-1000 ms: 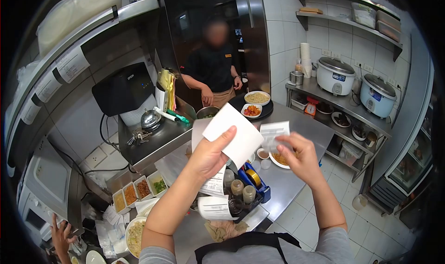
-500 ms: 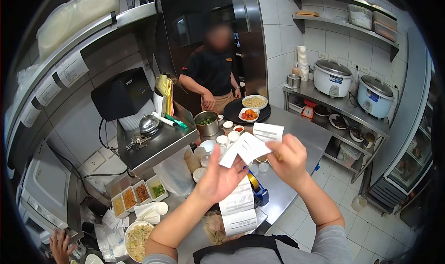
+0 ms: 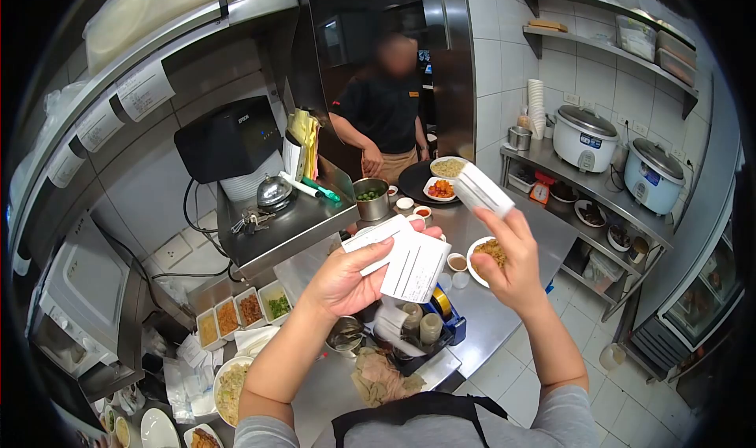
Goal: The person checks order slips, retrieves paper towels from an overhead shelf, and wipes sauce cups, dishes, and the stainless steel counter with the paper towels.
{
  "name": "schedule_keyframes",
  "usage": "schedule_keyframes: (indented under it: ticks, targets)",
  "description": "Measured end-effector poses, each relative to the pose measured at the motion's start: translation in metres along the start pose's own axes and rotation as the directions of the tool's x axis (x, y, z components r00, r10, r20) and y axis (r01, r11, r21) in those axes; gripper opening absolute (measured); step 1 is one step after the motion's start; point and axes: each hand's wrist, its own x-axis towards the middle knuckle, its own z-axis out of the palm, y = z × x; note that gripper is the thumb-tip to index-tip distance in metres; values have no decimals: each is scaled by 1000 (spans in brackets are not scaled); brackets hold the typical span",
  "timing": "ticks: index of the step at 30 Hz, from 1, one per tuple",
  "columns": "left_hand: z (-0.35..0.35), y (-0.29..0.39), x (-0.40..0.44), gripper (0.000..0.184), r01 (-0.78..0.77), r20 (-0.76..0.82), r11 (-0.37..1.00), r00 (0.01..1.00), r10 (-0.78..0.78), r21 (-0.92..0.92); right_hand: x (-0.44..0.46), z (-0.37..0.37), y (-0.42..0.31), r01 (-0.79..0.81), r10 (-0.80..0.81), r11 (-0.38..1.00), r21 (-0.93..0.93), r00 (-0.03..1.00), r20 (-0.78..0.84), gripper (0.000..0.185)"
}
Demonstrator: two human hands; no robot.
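Note:
My left hand (image 3: 346, 279) is closed on printed paper slips (image 3: 416, 265), its thumb on top of them, above the middle of the steel counter. Raised to the right, my right hand (image 3: 512, 259) pinches another paper slip (image 3: 482, 190) between its fingers; that slip is slightly blurred. Beneath the slips stand a blue tape dispenser (image 3: 450, 322) and shaker jars (image 3: 430, 328). A blurred strip of paper (image 3: 394, 322) hangs over the jars. Close to my right hand, a plate of brown food (image 3: 490, 253) rests on the counter.
Across the counter stands a person (image 3: 382, 109) beside a black tray (image 3: 413, 182) with dishes. A metal pot (image 3: 371, 199) is near it. On the left are a black printer (image 3: 228, 139), a bell (image 3: 272, 191) and food containers (image 3: 250, 309). Rice cookers (image 3: 585, 137) stand at the right.
My left hand has closed on the slips, and my right hand has lifted a slip up and away from them. The view has shifted slightly. The co-worker's hand at lower left is gone from view.

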Motion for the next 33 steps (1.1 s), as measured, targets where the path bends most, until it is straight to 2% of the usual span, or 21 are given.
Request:
schedule_keyframes:
  ticks: [1,3,4,5,7,8,10,12,15,16,17,19,22,25,26,28,31,33]
  targets:
    - [1,2,0,47,34,8,999,999,-34,33,5,2,0,19,-18,1000,-9,996,84,51]
    - [1,1,1,46,35,8,995,999,-36,97,4,19,4,-63,2,961,270,975,223,53]
    - [1,1,1,46,21,-4,987,1000,-21,158,8,23,-4,-179,52,900,396,949,311,41]
    - [1,1,1,46,6,-14,976,1000,-3,220,7,23,-4,-304,124,855,420,906,404,36]
    - [-4,4,1,47,-61,-24,987,998,65,151,2,27,-2,-536,230,729,426,778,585,28]
    - [-6,6,2,47,-96,-31,989,995,100,116,-2,33,-1,-465,189,741,484,837,514,19]
    - [-9,11,2,48,-132,-28,991,991,131,-7,-3,31,-4,-471,210,754,458,833,512,20]
    - [-10,10,3,45,-151,-24,988,988,151,18,-6,30,-1,-468,212,769,436,830,516,19]
    - [-18,9,2,45,-176,-52,984,983,177,33,-4,10,6,-491,210,711,503,832,514,17]
    - [-19,10,3,44,-191,-61,979,979,195,69,-6,4,13,-523,258,671,525,829,496,16]
    - [-19,9,5,44,-204,-69,974,975,212,103,-7,5,11,-536,337,511,672,844,417,15]
    - [-19,3,8,38,-199,-138,962,964,226,187,-1,6,7,-483,411,363,796,850,329,14]
    - [-13,-13,15,29,-231,-154,914,943,294,334,4,22,12,-417,353,590,691,903,244,12]
    - [-18,-21,15,28,-169,-140,816,947,291,553,9,34,3,-338,264,567,752,938,223,18]
    - [-19,-22,15,26,-172,-121,794,948,295,584,10,34,3,-310,229,612,728,950,212,20]
    - [-23,-23,11,27,-189,-60,750,955,292,633,11,35,4,-248,155,693,677,968,197,26]
    - [-28,-22,9,31,-225,5,712,955,297,665,12,32,6,-232,137,751,618,971,198,33]
    - [-27,-22,6,35,-261,26,706,945,326,659,9,34,10,-267,169,735,624,962,212,35]
